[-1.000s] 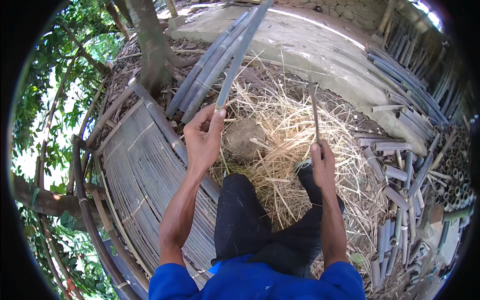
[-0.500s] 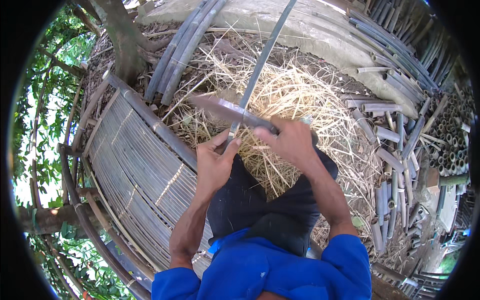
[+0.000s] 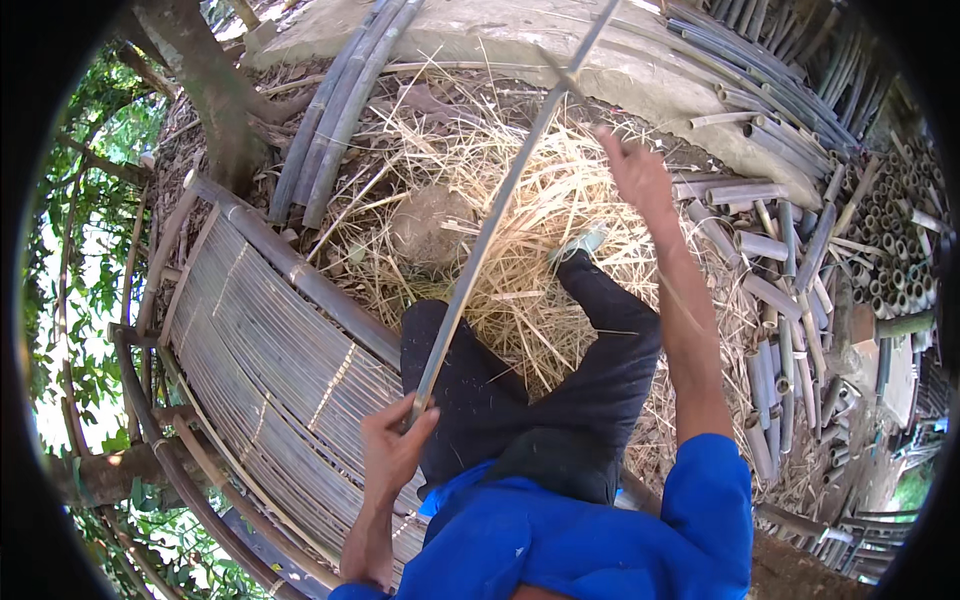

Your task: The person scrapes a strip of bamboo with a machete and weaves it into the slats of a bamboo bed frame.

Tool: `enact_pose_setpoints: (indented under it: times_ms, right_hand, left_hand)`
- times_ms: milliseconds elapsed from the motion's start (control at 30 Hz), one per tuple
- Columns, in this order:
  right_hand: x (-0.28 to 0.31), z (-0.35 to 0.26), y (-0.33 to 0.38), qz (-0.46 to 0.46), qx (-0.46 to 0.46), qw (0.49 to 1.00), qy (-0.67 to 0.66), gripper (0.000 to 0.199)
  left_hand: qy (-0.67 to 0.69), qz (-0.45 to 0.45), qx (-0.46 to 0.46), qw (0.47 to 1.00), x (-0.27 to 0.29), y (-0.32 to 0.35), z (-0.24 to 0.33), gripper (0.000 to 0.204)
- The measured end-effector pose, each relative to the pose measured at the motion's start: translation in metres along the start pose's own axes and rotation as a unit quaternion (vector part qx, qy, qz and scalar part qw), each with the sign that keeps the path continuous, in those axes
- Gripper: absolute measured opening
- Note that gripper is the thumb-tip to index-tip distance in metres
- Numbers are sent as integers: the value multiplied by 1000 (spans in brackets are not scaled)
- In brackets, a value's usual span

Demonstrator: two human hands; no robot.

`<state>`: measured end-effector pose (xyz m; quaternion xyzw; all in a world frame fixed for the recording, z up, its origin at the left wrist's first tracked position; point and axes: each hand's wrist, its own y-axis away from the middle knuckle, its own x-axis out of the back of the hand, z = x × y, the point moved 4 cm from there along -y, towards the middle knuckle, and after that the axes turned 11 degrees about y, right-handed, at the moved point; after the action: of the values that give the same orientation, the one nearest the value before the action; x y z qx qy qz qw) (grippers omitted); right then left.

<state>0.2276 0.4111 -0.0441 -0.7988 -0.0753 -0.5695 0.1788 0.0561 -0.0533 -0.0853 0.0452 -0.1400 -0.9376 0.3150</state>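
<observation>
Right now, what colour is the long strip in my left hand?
The strip is mostly dull grey; it shows best in the head view.

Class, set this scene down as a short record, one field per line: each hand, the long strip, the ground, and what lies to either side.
Left hand: grips the near end of the long strip
Right hand: holds a blurred knife
Strip: slants up and right; the blade crosses it in view, contact unclear
Ground: pale shavings around a foot
Left side: slatted bench
Right side: cut bamboo pieces
</observation>
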Motion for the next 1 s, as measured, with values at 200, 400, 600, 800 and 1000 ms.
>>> enact_pose_setpoints:
  times_ms: [200, 400, 600, 800, 1000]
  right_hand:
    - [-18, -32, 62, -136, 37, 990, 19, 90]
    - [-39, -114, 229, -112, 325, 939, -33, 60]
    - [-44, -92, 208, -130, 249, 960, -23, 65]
    - [-34, -38, 110, -135, 117, 982, 60, 81]
    - [-20, 25, 27, -35, 17, 999, 29, 88]
  left_hand:
    - [128, -43, 119, 984, -1, -6, 5, 30]
    - [68, -73, 12, 995, -31, -51, -9, 35]
    - [-49, -41, 30, 998, -29, -40, -5, 34]
    - [-68, 19, 13, 997, -13, -5, -15, 40]
    - [-108, 36, 0, 993, 6, 30, -10, 38]
